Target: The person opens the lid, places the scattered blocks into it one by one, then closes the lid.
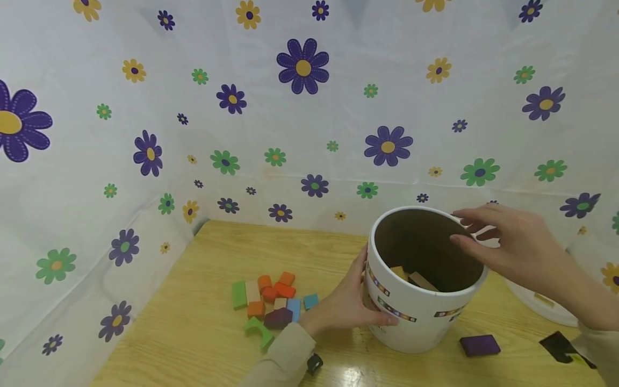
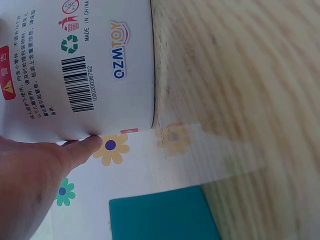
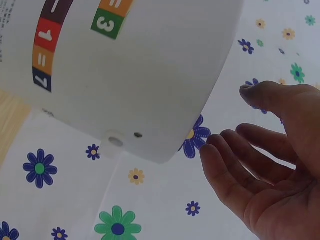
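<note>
A white cylindrical bucket [image 1: 420, 322] with printed number strips stands tilted on the wooden table, its mouth toward the head camera. Several wooden blocks [image 1: 422, 280] show at its bottom. My left hand [image 1: 340, 306] grips the bucket's left side, thumb across the front and fingers round the back. The left wrist view shows a barcode and lettering on the bucket wall [image 2: 110, 95]. My right hand [image 1: 519, 244] hovers at the right of the rim with fingers loosely bent and nothing held. In the right wrist view, the right hand [image 3: 270, 160] appears apart from the bucket.
Left of the bucket lie several loose blocks, among them a green block [image 1: 239, 295], an orange block [image 1: 256, 309] and a green arch [image 1: 261, 330]. A purple block [image 1: 480, 345] lies at its front right. A white round lid [image 1: 519, 295] and a black item [image 1: 561, 345] are farther right.
</note>
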Motion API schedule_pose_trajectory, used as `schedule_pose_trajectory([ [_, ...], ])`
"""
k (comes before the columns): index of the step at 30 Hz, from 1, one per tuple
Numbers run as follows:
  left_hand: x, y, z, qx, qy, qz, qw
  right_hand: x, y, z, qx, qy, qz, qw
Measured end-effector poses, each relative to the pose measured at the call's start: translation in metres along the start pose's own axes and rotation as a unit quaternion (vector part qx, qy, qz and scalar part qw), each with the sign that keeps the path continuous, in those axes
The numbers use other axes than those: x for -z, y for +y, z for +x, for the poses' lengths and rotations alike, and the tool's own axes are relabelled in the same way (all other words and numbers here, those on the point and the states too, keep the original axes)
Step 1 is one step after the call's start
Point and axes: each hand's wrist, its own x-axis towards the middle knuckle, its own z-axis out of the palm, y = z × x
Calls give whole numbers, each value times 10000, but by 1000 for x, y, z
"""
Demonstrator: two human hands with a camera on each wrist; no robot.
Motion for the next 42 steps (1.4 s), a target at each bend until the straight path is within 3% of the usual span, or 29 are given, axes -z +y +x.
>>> schedule_pose_trajectory([
  [11, 0, -1, 0, -49, -5, 13, 10000, 12, 15, -26, -650, 65, -426, 9970],
  [22, 1, -3, -1, -53, 1, 42, 10000, 11, 32, -59, -1133, -57, -621, 9916],
  [28, 0, -3, -1, -88, -8, -16, 10000, 5, 38, -76, -1548, -359, -613, 9854],
  [34, 0, -3, -1, -12, -7, -35, 10000, -8, 44, -96, -1432, -590, -515, 9866],
  [42, -1, -4, 0, -55, -6, 7, 10000, -30, 54, -119, -1027, -1370, -154, 9851],
])
